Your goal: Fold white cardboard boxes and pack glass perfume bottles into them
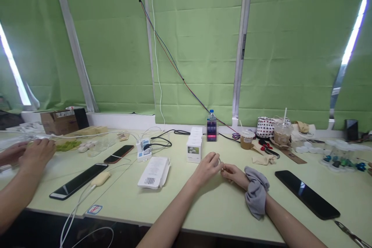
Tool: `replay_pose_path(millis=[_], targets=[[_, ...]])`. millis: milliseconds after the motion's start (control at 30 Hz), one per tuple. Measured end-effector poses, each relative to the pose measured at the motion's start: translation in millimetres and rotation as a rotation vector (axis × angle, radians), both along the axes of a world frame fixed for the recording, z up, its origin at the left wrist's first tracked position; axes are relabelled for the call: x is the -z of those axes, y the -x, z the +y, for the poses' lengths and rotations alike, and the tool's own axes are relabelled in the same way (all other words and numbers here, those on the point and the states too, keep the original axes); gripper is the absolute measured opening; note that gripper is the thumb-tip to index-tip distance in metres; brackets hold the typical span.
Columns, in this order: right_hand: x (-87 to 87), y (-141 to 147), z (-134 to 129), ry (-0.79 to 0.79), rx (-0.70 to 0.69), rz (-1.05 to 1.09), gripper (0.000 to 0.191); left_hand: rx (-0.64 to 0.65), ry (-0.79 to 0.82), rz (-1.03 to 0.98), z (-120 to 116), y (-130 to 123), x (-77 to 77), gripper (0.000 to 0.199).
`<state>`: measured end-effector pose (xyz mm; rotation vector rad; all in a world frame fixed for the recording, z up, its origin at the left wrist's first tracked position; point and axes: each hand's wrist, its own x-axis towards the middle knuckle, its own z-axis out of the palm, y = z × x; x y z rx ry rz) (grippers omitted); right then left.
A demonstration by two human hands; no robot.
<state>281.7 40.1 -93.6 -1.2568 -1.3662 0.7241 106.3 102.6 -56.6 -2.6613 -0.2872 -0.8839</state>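
Note:
Just above the table in front of me, my left hand (207,167) and my right hand (235,175) almost meet at the fingertips. Both are closed in a pinch. A small pale piece shows between them, too small to name, and the fingers hide the rest. Around my right wrist sits a grey scrunchie (256,193). Beyond my left hand stands a row of white boxes (194,151), the front one with a picture on it. To the left of that hand, a flattened white carton (154,172) with a barcode lies on the table.
A co-worker's hands (37,155) are at the far left. Phones (80,181) and a power strip (143,151) with cables lie left. A bottle (212,126) and drink cups (247,139) stand behind. To the right are a black phone (306,193), pliers (353,235) and clear jars (338,155).

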Motion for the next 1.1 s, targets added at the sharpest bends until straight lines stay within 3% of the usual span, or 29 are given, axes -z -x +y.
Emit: replay_pose_path(millis=[133,300,433,600,767,933,1100], targets=[[-1.7,2.5,0.4,0.027,-0.210,0.015,0.039,0.038,0.009,-0.032,-1.8,2.3,-5.3,0.027],[0.4,4.1,1.8,0.023,-0.271,0.042,0.034,0.085,0.155,-0.085,-3.1,2.0,-7.5,0.026],[2.2,0.2,4.0,-0.005,-0.212,0.076,0.034,0.047,0.385,-0.206,-2.8,1.8,-1.4,0.025],[2.1,-12.9,11.3,-0.023,-0.098,0.145,0.045,-0.038,0.766,-0.392,1.4,-1.8,11.5,0.041],[4.3,-23.5,17.7,-0.017,-0.015,0.213,0.049,-0.035,1.052,-0.471,5.2,-9.1,21.0,0.039],[9.3,-28.4,21.7,-0.063,0.091,0.245,0.050,-0.043,1.155,-0.502,6.8,-10.6,25.4,0.045],[10.2,-37.1,26.4,-0.112,0.148,0.147,0.045,-0.095,1.130,-0.497,6.8,-9.4,24.2,0.047]])
